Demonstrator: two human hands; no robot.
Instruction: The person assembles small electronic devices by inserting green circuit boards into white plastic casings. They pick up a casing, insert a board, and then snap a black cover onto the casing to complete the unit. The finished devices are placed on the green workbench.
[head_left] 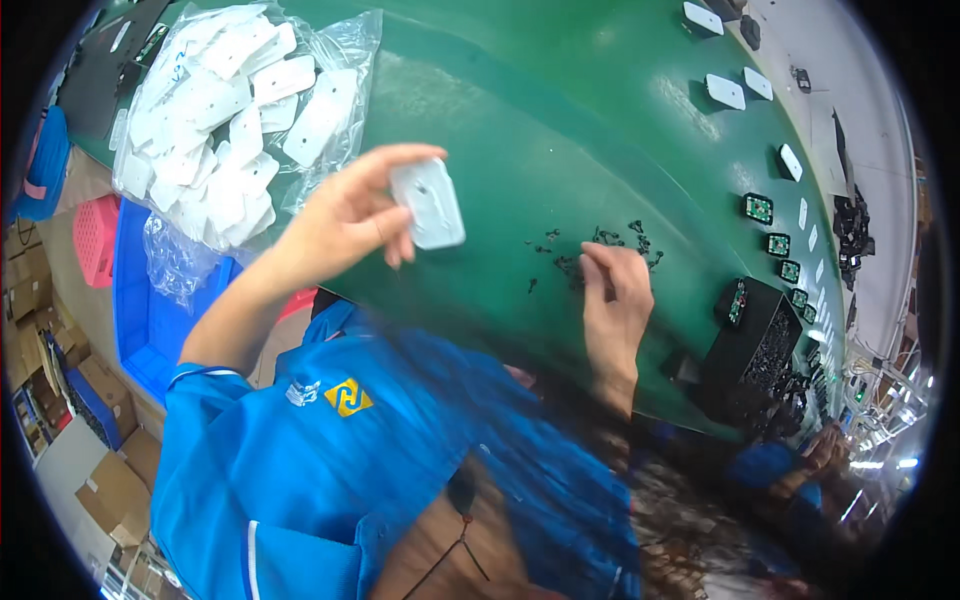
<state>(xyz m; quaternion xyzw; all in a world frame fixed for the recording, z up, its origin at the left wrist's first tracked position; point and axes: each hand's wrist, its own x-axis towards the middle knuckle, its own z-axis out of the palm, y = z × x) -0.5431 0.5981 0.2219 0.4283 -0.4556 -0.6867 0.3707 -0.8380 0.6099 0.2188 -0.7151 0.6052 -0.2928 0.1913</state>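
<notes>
My left hand (350, 215) grips a white plastic cover (428, 204) with rounded corners and a small dark hole, holding it up over the green table. Thumb and fingers pinch the cover along its left side. Farther right, my right hand (618, 290) reaches down to a loose scatter of small black pieces (638, 240) on the tabletop. Its thumb and fingertips are drawn together at the near side of the scatter. Whatever sits between them is too small to make out.
A clear plastic bag (215, 120) full of white covers lies at the far left. Below it stands a blue bin (150, 325) beside a pink basket (97, 240). Covers and green circuit boards (758, 208) line the table's right side, near a black box (745, 350).
</notes>
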